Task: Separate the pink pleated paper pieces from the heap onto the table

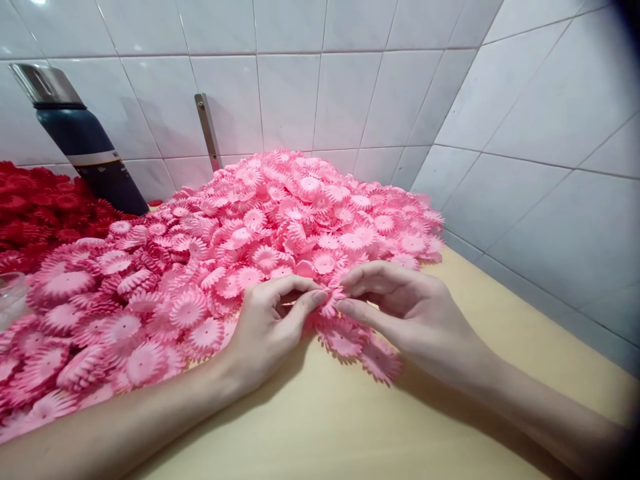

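A big heap of pink paper flower discs (260,233) covers the left and middle of a pale wooden table (350,427). My left hand (270,327) and my right hand (400,307) meet at the heap's near edge. Both pinch the same small pink flower piece (331,301) between thumb and fingertips. Several more pink discs (360,343) lie under and just in front of my right hand.
A pile of red flower discs (40,207) lies at the far left. A dark blue bottle with a metal cap (85,140) stands behind it against the white tiled wall (350,87). A metal strip (209,130) leans on the tiles. A tiled side wall runs along the right.
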A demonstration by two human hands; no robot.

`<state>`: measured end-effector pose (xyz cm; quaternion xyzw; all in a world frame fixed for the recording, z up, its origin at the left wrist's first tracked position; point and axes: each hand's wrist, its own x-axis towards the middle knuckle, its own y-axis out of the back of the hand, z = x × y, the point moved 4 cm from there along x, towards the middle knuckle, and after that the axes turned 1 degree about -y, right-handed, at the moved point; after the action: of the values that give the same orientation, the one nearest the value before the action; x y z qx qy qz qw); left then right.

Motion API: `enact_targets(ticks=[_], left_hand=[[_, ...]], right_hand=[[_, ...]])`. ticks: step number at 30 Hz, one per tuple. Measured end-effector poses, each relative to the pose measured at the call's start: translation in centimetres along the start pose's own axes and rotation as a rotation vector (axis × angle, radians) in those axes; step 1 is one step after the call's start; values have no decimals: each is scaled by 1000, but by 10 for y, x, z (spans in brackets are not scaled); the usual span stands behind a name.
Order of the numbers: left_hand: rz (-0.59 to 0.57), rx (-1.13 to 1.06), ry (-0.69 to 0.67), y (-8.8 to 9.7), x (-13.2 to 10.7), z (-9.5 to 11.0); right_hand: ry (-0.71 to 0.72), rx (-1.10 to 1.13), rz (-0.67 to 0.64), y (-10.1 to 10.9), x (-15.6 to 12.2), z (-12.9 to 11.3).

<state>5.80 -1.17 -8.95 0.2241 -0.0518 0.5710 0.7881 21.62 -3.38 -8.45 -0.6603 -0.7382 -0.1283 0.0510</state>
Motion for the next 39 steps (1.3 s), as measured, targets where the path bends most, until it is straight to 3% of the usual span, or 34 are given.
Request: enact_targets(ticks=[8,30,39], left_hand=[[-24,-72,0,-1,0,1],[-72,150,-111,-2,0,4],[42,-43,109,3,1,-8]], right_hand=[[23,-7,-12,1,1,0],[-37,-66,-4,1,1,3],[-75,-7,42,5,3,1]])
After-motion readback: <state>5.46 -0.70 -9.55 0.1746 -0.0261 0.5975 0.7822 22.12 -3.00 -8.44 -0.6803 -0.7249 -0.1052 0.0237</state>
